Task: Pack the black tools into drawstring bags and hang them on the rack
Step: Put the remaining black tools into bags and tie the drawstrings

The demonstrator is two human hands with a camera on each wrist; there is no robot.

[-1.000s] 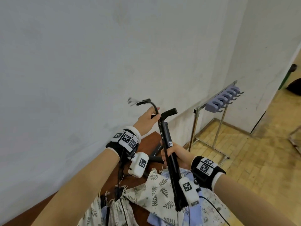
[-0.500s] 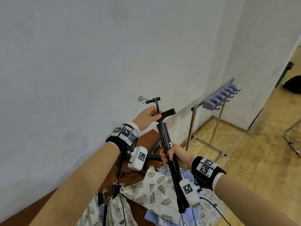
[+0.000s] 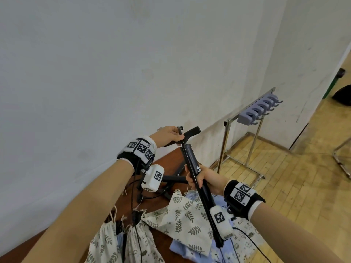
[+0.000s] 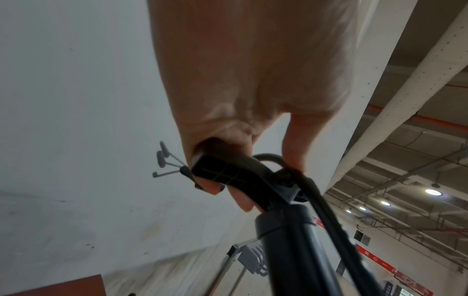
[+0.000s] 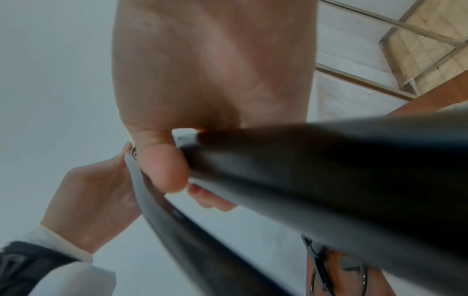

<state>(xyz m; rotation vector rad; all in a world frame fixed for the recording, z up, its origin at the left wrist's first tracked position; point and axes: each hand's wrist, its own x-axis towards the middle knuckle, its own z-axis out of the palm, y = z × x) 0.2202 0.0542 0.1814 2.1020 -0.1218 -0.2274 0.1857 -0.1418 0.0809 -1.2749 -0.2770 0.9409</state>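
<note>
I hold a long black pump-like tool [image 3: 193, 164] tilted upright above the table. My left hand [image 3: 169, 135] grips its T-handle [image 4: 228, 170] at the top, with the thin black hose [image 4: 326, 212] pinned under the thumb. My right hand [image 3: 199, 177] grips the barrel [image 5: 329, 170] at mid-length. Leaf-print drawstring bags [image 3: 180, 221] lie flat on the brown table [image 3: 171, 158] under the tool. A second black tool [image 3: 174, 178] lies on the table behind my hands. The metal rack [image 3: 228, 141] with its grey hook block [image 3: 256, 111] stands on the floor to the right.
Two more gathered print bags [image 3: 121, 242] sit at the table's near left, and a light blue bag [image 3: 191, 251] lies under the leaf one. A white wall runs close behind the table. Wooden floor [image 3: 294, 186] extends right; another metal frame [image 3: 341, 162] is at the far right edge.
My left hand has pressed the hose end down from above the handle and now holds it against the T-handle. The tool stays in my right hand; the view has tilted down a little.
</note>
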